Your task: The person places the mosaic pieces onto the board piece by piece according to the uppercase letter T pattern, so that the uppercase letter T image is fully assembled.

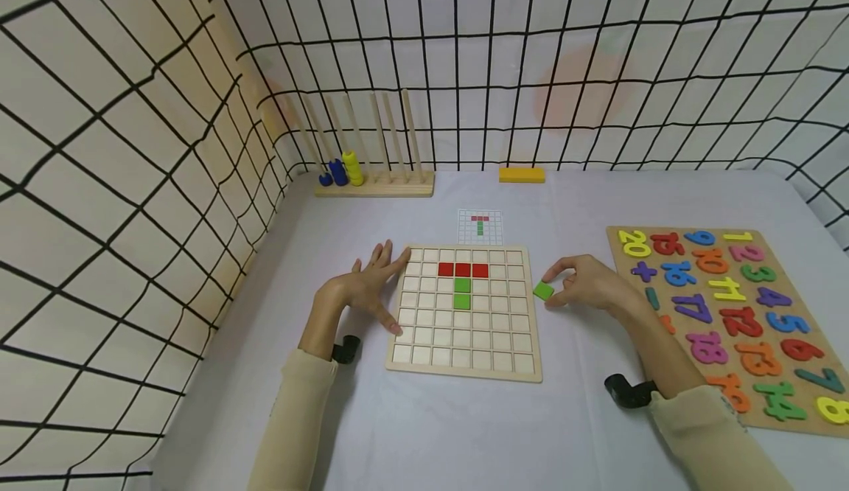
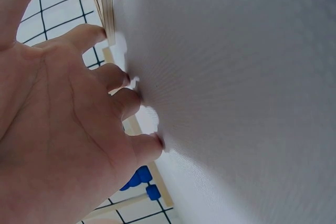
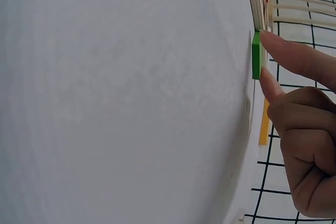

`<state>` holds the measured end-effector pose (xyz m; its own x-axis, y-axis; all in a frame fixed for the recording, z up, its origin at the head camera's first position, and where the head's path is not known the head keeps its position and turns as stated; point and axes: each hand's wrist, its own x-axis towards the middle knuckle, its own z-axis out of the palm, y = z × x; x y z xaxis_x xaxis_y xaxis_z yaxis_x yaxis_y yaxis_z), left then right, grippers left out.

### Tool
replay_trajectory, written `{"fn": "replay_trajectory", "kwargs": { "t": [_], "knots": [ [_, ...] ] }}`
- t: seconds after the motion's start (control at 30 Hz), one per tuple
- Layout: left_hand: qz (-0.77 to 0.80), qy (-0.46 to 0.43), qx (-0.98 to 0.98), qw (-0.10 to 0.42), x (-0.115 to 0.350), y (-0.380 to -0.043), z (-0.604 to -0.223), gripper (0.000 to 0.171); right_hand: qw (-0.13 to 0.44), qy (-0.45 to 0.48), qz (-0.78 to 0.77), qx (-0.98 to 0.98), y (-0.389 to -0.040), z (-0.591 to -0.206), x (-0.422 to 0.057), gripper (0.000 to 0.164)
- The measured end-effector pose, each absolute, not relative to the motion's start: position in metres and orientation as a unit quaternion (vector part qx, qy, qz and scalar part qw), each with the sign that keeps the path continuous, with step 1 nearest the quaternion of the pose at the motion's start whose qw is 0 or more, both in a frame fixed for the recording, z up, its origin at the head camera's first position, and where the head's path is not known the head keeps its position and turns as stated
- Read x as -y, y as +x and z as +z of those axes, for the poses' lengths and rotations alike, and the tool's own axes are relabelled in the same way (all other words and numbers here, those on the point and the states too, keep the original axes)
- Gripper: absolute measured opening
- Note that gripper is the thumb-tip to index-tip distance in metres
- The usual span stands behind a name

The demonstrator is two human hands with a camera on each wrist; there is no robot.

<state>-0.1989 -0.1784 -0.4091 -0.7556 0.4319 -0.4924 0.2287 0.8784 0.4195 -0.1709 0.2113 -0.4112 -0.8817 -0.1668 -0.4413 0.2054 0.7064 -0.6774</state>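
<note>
A wooden grid board [image 1: 491, 340] lies on the table with three red tiles [image 1: 463, 270] in a row and two green tiles [image 1: 462, 293] below the middle one. My left hand [image 1: 361, 284] rests at the board's left edge, fingers spread, thumb and forefinger touching the frame. In the left wrist view, the other fingertips [image 2: 155, 142] of that hand meet the tablecloth. Just right of the board, my right hand [image 1: 590, 284] pinches a loose green square tile [image 1: 543, 290] between thumb and forefinger. The right wrist view shows this tile [image 3: 256, 55] edge-on, close to the board's side.
Behind the board lies a pattern card [image 1: 491, 237] with a red and green T. A bead abacus [image 1: 378, 189] stands at back left, a yellow block [image 1: 521, 175] at the back. A number puzzle board [image 1: 676, 244] lies at right. Black wire mesh [image 1: 491, 71] borders the table.
</note>
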Motion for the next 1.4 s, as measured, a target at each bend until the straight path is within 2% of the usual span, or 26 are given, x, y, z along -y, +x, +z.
{"fn": "replay_trajectory", "kwargs": {
  "t": [0.53,1.07,1.27,1.4],
  "knots": [
    [0.17,0.176,-0.921,0.302,0.178,-0.199,-0.409,0.147,0.247,0.019,-0.371,-0.895,-0.176,-0.416,-0.21,0.044],
    [0.173,0.176,-0.922,0.3,0.177,-0.198,-0.409,0.146,0.211,0.04,-0.333,-0.918,-0.171,-0.411,-0.209,0.036],
    [0.171,0.174,-0.922,0.3,0.177,-0.198,-0.41,0.147,0.177,-0.005,-0.356,-0.917,-0.169,-0.406,-0.2,0.036],
    [0.17,0.174,-0.922,0.3,0.177,-0.199,-0.41,0.147,0.175,-0.046,-0.393,-0.901,-0.165,-0.404,-0.183,0.036]
  ]
}}
